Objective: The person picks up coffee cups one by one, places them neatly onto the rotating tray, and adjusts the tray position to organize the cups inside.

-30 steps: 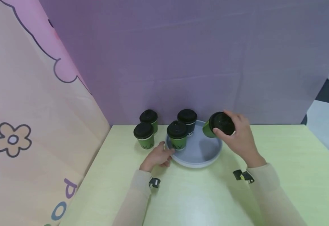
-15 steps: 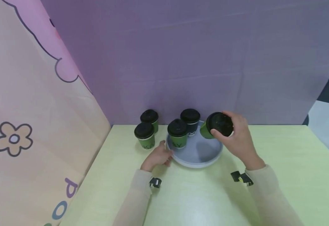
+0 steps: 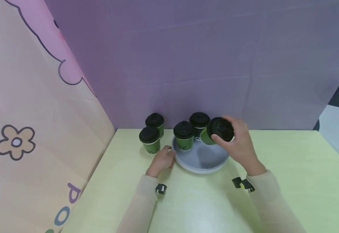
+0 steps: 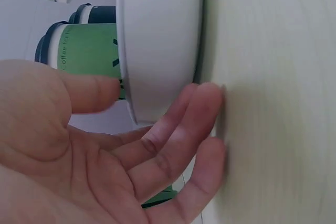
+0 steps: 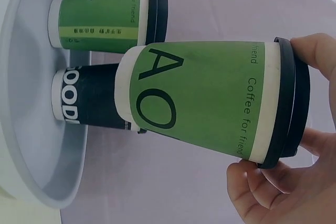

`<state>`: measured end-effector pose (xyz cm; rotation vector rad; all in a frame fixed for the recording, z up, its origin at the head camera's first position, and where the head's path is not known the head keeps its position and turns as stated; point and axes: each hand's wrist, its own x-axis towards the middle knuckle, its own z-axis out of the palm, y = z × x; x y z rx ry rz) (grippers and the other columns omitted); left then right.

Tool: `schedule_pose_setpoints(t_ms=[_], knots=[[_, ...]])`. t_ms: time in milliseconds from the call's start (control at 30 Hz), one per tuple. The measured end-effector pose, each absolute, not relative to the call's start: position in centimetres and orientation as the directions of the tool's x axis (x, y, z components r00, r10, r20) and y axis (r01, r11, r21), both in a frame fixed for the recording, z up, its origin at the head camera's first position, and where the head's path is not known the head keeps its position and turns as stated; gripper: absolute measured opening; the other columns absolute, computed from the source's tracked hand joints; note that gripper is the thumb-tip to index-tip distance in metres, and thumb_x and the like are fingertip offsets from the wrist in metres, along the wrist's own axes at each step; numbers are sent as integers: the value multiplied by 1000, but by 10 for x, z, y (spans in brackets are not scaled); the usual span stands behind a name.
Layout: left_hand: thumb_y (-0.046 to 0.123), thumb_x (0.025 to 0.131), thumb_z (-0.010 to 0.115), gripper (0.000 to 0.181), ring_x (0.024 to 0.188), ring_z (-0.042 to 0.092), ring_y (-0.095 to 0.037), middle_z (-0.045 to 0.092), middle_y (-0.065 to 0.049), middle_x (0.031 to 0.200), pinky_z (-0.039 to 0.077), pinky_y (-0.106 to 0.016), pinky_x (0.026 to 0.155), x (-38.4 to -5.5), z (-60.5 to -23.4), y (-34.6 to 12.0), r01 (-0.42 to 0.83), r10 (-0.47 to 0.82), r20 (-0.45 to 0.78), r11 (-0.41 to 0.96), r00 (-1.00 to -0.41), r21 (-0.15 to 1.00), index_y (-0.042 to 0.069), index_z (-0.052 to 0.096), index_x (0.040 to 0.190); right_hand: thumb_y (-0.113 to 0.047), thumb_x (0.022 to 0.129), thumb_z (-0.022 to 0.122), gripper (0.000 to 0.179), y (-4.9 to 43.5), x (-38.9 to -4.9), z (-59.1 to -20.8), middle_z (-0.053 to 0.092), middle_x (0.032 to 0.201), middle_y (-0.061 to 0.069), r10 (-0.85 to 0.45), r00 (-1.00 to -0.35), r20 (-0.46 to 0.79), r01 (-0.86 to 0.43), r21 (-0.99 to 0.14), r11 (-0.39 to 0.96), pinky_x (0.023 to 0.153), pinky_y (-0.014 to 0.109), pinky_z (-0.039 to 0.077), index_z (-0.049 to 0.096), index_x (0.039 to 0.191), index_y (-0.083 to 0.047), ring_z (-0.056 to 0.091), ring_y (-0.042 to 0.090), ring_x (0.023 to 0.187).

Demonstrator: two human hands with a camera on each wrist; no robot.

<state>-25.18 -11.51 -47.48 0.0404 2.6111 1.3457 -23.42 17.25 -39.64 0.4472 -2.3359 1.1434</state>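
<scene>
right hand (image 3: 239, 145): fingers (image 5: 310, 56) curled round lid of tilted green cup (image 5: 205, 103), above tray (image 3: 207, 161)
left hand (image 3: 162, 160): fingers (image 4: 184, 114) relaxed, touching tray rim

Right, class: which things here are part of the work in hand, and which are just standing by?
In hand:
- green cup gripped by the right hand, tilted over the tray
- grey tray, left hand at its rim
- two cups on the tray

Standing by:
- two green cups on the table
</scene>
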Motion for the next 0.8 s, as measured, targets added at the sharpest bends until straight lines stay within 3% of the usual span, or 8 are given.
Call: schedule_pose_setpoints(t_ms=[267,500,800], knots=[[35,100,62,78,74,70,-28,73,-17,91,58,-38,68,-249,-467,-113,-110,167,-246,570,-955,814,-4,26,157,-28,86,82,70,165,-234,-397,54,146,19,-99,-832,546,-487,-634,601,108,65,35,52,146,-9,43,40,135],[26,97,68,44,55,58,-19,72,-18,86,52,-31,51,-245,-466,-105,-72,224,-250,592,-942,803,-2,52,127,-30,86,82,71,163,-234,-396,53,148,19,-99,-841,532,-473,-634,612,109,65,35,52,147,-10,42,41,137],[24,100,64,58,56,58,-20,70,-19,88,50,-30,51,-244,-469,-103,-80,237,-262,579,-935,811,-6,36,141,-31,86,82,71,160,-234,-396,53,147,19,-99,-838,537,-478,-633,610,109,65,35,52,146,-9,43,41,136]])
